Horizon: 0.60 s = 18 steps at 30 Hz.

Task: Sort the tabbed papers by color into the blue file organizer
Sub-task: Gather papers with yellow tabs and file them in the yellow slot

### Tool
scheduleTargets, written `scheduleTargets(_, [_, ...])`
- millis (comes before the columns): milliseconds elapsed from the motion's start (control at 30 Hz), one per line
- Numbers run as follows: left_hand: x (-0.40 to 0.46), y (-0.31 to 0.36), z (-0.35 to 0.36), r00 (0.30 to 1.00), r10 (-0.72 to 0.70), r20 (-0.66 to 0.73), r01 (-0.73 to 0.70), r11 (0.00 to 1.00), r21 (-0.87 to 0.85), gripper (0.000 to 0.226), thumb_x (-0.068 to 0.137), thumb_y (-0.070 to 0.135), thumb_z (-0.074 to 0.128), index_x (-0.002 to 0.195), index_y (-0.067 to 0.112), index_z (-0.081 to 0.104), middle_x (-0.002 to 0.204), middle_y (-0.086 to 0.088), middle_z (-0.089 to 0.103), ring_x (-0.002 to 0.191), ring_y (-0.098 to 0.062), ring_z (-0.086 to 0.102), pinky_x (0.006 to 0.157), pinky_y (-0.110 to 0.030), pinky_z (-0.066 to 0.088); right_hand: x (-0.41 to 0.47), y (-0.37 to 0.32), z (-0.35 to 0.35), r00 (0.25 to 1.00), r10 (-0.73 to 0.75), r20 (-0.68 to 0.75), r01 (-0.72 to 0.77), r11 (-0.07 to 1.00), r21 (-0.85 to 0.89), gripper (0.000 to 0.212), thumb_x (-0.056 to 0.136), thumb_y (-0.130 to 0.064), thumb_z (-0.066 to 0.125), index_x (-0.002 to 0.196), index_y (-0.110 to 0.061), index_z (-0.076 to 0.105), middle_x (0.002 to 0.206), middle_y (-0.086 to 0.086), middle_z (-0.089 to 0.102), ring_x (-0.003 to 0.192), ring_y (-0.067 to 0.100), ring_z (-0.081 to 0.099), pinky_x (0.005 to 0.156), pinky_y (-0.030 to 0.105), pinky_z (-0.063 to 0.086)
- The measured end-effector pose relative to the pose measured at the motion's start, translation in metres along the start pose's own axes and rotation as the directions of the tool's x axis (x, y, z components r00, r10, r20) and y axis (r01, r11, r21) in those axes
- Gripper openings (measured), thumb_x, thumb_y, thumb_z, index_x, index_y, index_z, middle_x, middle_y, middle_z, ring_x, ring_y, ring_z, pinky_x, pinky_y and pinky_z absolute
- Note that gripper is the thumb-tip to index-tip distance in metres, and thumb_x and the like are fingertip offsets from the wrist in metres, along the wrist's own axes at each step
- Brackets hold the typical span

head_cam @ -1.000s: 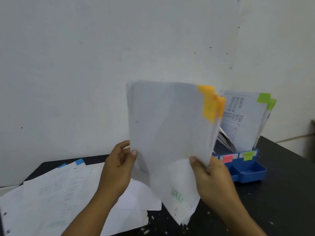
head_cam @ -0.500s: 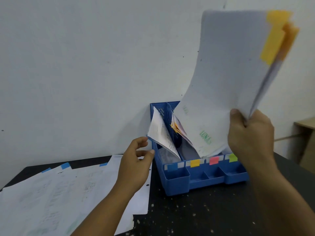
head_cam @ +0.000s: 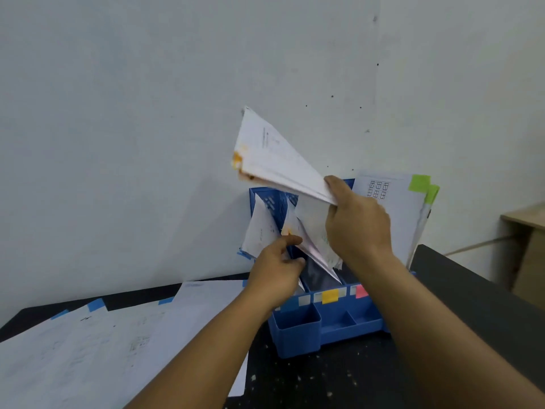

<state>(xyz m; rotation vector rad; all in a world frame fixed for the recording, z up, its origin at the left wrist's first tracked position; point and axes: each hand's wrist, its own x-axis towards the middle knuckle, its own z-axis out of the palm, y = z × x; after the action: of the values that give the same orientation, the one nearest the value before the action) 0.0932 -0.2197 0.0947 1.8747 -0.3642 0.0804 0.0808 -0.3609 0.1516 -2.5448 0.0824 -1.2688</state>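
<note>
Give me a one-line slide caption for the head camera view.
Right hand holds orange-tabbed papers over the blue file organizer while the left hand parts papers inside.

Single head-worn wide-angle view, looking forward and down, close over desk [head_cam: 472, 290], facing wall [head_cam: 147, 113]

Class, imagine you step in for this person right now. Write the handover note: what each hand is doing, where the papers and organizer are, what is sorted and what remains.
Right hand: grips the orange-tabbed papers, tilted above the blue file organizer.
Left hand: reaches into the organizer and touches the papers already there; its grip is unclear.
Done: green-tabbed papers stand in the organizer's right end.
Left: drop the orange-tabbed papers into the slot behind the yellow label, then sort the blue-tabbed papers lying on the black table.
</note>
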Motion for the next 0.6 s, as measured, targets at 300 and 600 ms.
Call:
scheduleTargets(300, [0.022, -0.004, 0.021, 0.992, -0.049, 0.116, 0.049, 0.999, -0.002, 0.046, 0.094, 0.022, 0.056, 0.138, 0.027, 0.047, 0.132, 0.005, 0.059, 0.114, -0.013, 0.056, 0.092, -0.026, 0.049, -0.011, 0.003, 0.034, 0.999, -0.052, -0.004, 0.052, 0.997, 0.051, 0.031, 0.091, -0.017, 0.053, 0.120, -0.023, 0.048, 0.073, 0.003, 0.064, 0.063, 0.031, 0.059, 0.054, 0.030, 0.032])
scheduleTargets(600, [0.017, -0.011, 0.037, 0.993, 0.110, -0.034, -0.105, 0.989, 0.108, 0.023, 0.101, 0.018, 0.043, 0.116, 0.030, 0.055, 0.111, 0.002, 0.060, 0.105, -0.016, 0.055, 0.093, -0.032, 0.046, -0.030, 0.007, 0.041, 0.978, 0.106, 0.182, -0.141, 0.970, 0.197, 0.036, 0.088, -0.011, 0.050, 0.122, -0.022, 0.048, 0.088, 0.013, 0.064, 0.076, 0.034, 0.055, 0.063, 0.038, 0.042])
